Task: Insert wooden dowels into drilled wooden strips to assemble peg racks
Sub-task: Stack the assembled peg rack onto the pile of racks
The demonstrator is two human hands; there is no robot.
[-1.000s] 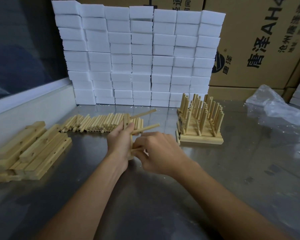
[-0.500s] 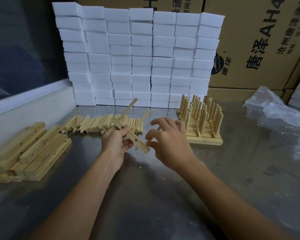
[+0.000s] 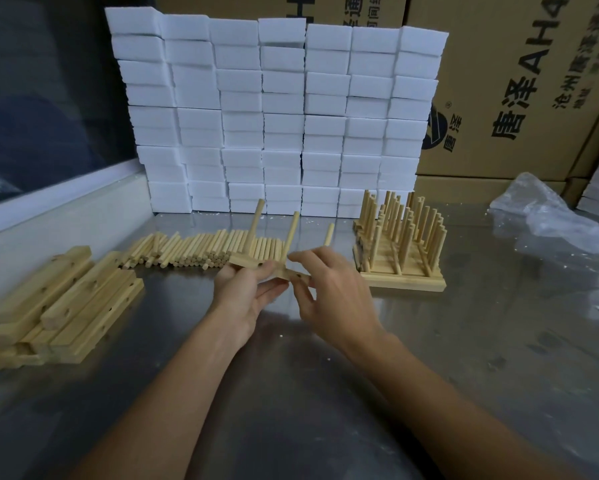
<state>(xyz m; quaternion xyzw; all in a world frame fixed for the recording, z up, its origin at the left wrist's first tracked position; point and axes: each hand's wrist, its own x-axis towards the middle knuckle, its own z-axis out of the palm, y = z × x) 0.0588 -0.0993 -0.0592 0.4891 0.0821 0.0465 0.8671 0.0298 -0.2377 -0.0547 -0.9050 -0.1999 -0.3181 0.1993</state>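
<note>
My left hand [image 3: 247, 292] grips a drilled wooden strip [image 3: 246, 261] held level above the table, with two dowels [image 3: 256, 226] standing upright in it. A third dowel [image 3: 329, 234] rises behind my right hand [image 3: 332, 292], which holds the strip's right end; its lower end is hidden by the fingers. A row of loose dowels [image 3: 187, 249] lies just behind my hands. Bare drilled strips [image 3: 66, 299] are piled at the left. Finished peg racks [image 3: 400, 244] are stacked at the right.
A wall of white foam blocks [image 3: 277, 112] stands at the back of the metal table [image 3: 325, 393]. Cardboard boxes [image 3: 519, 81] fill the back right. A crumpled clear plastic bag [image 3: 547, 213] lies at the right. A raised ledge [image 3: 59, 216] borders the left side.
The strip has turned from a slant to level with its dowels pointing up. My right hand moved in from an open hover and now holds the strip's right end with a third dowel.
</note>
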